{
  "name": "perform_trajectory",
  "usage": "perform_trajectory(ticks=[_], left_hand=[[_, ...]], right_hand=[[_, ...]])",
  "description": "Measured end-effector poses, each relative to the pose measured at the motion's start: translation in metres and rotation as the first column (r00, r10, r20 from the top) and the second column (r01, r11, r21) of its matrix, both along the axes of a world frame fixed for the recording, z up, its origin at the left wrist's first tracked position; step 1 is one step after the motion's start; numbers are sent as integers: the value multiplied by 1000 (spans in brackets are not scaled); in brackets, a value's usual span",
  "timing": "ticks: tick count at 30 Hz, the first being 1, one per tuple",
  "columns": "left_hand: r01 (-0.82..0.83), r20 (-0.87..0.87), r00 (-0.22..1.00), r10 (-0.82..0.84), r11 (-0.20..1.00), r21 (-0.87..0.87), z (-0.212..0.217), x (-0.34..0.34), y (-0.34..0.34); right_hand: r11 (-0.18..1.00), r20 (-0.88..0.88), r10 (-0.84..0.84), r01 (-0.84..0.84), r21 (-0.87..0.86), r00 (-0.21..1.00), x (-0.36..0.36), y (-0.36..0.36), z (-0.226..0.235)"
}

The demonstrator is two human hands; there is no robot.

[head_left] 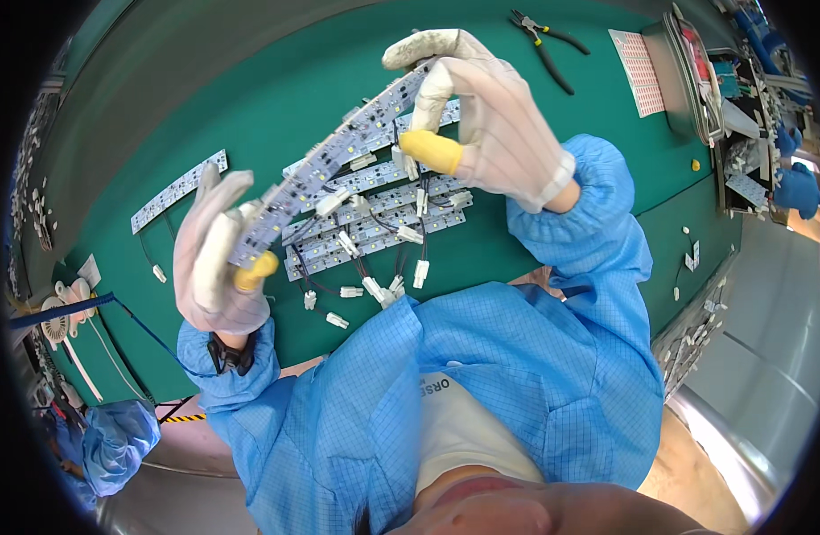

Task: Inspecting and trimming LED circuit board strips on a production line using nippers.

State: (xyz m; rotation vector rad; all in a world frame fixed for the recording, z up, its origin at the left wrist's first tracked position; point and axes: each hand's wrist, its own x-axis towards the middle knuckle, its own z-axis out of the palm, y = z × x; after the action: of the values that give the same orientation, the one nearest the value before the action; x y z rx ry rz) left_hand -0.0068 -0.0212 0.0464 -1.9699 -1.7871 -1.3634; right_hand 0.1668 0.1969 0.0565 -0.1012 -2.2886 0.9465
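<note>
I hold a long white LED strip board (334, 156) lifted above the green mat (249, 80), tilted from lower left to upper right. My left hand (218, 259), in a white glove with a yellow fingertip cot, grips its lower end. My right hand (477, 116), gloved the same way, pinches the upper end. Beneath the raised strip lies a pile of several similar strips (374, 223) with black wires and white plug connectors (379, 290).
One single strip (178, 189) lies apart at the left of the mat. Black-handled pliers (543, 40) rest at the far side. A pink-dotted sheet (637, 71) and a metal tray (686, 76) sit at the right. Another person's blue-gloved hands (798, 187) work at the far right.
</note>
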Motion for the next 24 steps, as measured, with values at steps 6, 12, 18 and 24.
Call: perform_trajectory(ticks=[6, 12, 18, 24], left_hand=[[51, -128, 990, -64, 994, -97, 6, 6, 1], [66, -148, 985, -89, 985, -159, 11, 5, -3], [-6, -197, 980, -29, 985, -172, 9, 10, -8], [13, -173, 984, -47, 981, -194, 13, 10, -4]], right_hand=[[987, 52, -149, 146, 62, 987, 0, -5, -7], [987, 27, -142, 139, 76, 990, -2, -3, -9], [983, 41, -170, 166, 80, 985, -2, -5, -11], [988, 70, -154, 151, 38, 986, -1, -3, -12]])
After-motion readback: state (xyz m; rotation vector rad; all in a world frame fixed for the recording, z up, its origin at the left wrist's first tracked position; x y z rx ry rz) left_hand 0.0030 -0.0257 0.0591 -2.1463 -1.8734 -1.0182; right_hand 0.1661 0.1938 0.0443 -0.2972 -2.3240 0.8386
